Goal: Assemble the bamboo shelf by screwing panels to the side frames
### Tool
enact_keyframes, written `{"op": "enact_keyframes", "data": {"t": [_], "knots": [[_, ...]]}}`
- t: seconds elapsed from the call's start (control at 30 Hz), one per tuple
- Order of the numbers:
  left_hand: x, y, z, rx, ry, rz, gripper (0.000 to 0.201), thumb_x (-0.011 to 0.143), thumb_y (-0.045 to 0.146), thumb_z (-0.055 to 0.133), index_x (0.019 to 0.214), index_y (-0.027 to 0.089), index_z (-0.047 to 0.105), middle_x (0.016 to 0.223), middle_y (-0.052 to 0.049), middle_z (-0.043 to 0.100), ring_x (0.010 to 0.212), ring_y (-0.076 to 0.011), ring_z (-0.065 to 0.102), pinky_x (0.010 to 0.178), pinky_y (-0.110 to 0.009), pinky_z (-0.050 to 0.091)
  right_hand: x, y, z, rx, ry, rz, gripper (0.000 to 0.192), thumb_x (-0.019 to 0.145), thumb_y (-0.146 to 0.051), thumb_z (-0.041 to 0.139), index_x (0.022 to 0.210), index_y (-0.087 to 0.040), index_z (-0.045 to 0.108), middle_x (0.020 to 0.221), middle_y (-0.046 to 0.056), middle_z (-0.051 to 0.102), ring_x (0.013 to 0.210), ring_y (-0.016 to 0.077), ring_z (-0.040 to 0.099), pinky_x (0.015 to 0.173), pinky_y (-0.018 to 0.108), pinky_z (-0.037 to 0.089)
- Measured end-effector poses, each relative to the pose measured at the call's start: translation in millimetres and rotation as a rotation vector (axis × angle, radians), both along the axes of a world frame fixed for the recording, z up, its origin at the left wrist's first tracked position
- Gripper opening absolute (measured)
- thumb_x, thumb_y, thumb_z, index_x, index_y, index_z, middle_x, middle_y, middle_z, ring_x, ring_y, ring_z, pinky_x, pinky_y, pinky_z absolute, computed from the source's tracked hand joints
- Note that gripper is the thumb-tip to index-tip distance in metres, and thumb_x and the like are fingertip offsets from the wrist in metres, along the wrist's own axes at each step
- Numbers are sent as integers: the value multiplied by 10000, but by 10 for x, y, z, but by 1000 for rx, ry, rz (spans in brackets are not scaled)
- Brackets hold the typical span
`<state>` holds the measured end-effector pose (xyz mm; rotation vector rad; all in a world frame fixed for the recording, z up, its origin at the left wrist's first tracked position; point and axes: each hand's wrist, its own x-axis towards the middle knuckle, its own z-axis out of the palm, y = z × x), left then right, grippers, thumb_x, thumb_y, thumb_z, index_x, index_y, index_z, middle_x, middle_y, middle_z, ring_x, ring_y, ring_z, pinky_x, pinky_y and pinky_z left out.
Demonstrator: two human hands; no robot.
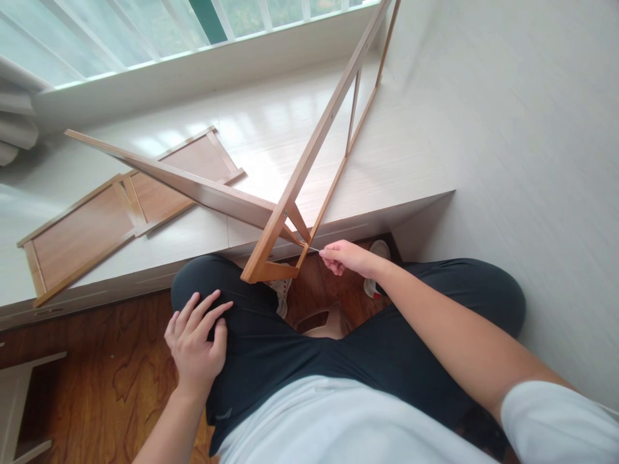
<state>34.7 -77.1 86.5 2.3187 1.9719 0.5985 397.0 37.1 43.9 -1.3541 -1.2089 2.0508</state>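
Right hand (344, 256) pinches a thin metal tool (313, 249), fingers closed on it, tip at the lower joint of the smooth bamboo frame (309, 154). Frame's long rails slant toward the window. Left hand (196, 338) rests spread on the thigh, holding nothing.

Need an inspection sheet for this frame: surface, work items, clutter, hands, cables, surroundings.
Surface: white window ledge; brown wooden floor below.
Work items: light bamboo frame propped on the ledge, lower corner by the knee.
Clutter: flat wooden shelf panel lying on the ledge; white furniture piece at lower left.
Hands: right hand pinches a thin metal tool at the frame's joint; left hand rests open on the thigh.
Cables: nothing seen.
Surroundings: window, white wall.
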Motion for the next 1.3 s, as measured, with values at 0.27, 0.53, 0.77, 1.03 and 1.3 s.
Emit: {"op": "enact_keyframes", "data": {"t": [0.27,0.53,0.77,1.03,1.3], "knots": [[2,4,10,-8,-6,9,236,961,268,565,1105,313,746,1373,-58,703,1443,-323,515,1212,-570,296,96,-22,132,489,-385,128,420,1017,-536,527,768,-200,569,661,-12,578,631,142,520,623,274,335],[14,15,19,-18,-7,20,229,958,264,566,1094,322,742,1370,-47,703,1439,-324,518,1215,-583,301,109,-46,215,632,-564,340,291,909,-484,748,908,-231,604,767,2,679,649,164,555,629,281,300],[21,19,28,0,-2,8,222,965,260,563,1095,311,736,1363,-58,706,1436,-330,522,1205,-592,316,16,-80,132,781,-756,295,272,1011,-485,618,933,-225,611,857,76,713,759,236,628,652,314,271],[23,12,23,-4,1,10,228,971,256,561,1107,321,732,1376,-52,698,1443,-323,516,1212,-586,307,-68,-106,54,787,-762,310,446,1044,-621,470,933,-213,611,944,122,749,825,266,673,651,324,268],[-3,1,-11,16,27,-12,227,985,244,554,1117,277,736,1383,-87,695,1441,-332,515,1213,-583,302,-75,-114,11,860,-845,313,483,1067,-614,407,958,-199,627,966,103,761,889,239,696,677,295,313]]}}
